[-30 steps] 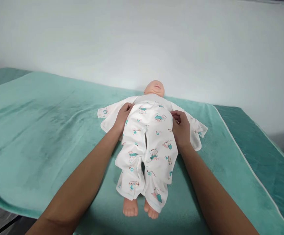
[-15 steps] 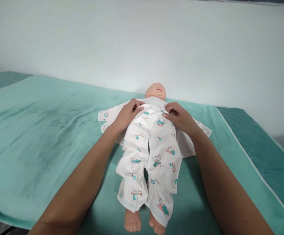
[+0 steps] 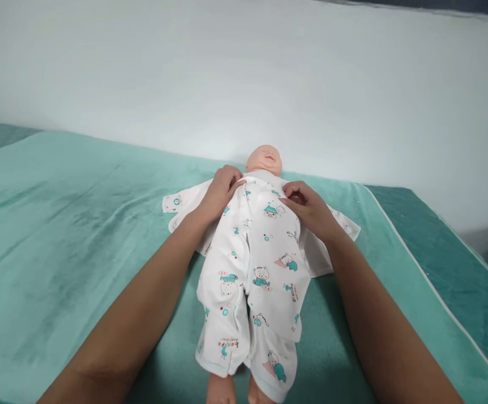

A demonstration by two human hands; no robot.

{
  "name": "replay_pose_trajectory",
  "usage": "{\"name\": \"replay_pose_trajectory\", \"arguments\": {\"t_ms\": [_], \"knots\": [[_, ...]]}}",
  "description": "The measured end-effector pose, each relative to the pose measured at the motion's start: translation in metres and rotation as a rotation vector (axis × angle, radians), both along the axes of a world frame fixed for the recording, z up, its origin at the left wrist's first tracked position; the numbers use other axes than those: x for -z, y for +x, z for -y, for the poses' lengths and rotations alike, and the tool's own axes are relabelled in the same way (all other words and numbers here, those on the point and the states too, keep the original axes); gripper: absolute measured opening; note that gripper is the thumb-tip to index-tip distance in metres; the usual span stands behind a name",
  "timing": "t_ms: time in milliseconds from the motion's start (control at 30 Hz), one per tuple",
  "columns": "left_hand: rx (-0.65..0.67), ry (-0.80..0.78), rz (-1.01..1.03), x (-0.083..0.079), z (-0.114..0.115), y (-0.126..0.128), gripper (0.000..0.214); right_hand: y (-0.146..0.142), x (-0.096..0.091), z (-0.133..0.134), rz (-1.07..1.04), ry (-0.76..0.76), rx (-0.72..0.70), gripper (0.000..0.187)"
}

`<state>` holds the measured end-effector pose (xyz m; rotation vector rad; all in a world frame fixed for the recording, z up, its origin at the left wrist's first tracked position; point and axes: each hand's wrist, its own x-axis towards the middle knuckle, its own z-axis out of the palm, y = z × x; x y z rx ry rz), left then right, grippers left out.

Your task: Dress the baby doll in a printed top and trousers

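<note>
Pants (image 3: 271, 255), white and printed, cover the doll (image 3: 264, 159) from chest to ankles in my head view, the only one I have. It lies on its back on the green sheet (image 3: 100, 219), head by the wall (image 3: 227, 67). My left hand (image 3: 222, 193) is bent, thumb close to forefinger, at the pants' left upper corner; I can't tell whether cloth is pinched. My right hand (image 3: 311, 209) is half curled at the other corner, a small gap between thumb and fingers; I can't tell its hold either. A second ago both hands were farther out, at the sides, and the slit between the legs gaped wider. I judge the work has shifted inward to the upper front. The shirt (image 3: 317, 255) spreads loose underneath, sleeves out.
</note>
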<state>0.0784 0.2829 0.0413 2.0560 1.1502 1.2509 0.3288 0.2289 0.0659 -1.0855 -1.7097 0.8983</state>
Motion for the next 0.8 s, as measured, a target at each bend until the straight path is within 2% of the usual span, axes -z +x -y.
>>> {"name": "replay_pose_trajectory", "arguments": {"t_ms": [167, 267, 433, 533, 667, 800], "knots": [[0.182, -0.182, 0.068, -0.017, 0.013, 0.000, 0.023, -0.003, 0.001, -0.002, 0.041, -0.036, -0.001, 0.025], [0.210, -0.194, 0.040, -0.028, 0.021, 0.002, 0.020, -0.003, -0.001, -0.005, 0.135, 0.017, 0.037, 0.027], [0.140, -0.210, -0.057, -0.031, 0.020, 0.003, 0.019, -0.003, 0.000, -0.012, 0.140, 0.104, -0.012, 0.029], [0.065, -0.245, -0.083, -0.029, 0.012, 0.005, 0.018, -0.006, 0.002, -0.020, 0.205, 0.161, 0.098, 0.025], [-0.094, -0.227, -0.066, -0.023, -0.001, 0.010, 0.016, -0.013, -0.001, -0.033, 0.407, 0.165, 0.281, 0.026], [-0.210, -0.197, -0.023, -0.017, -0.015, 0.016, 0.018, -0.017, -0.003, -0.049, 0.452, 0.131, 0.331, 0.028]]}}
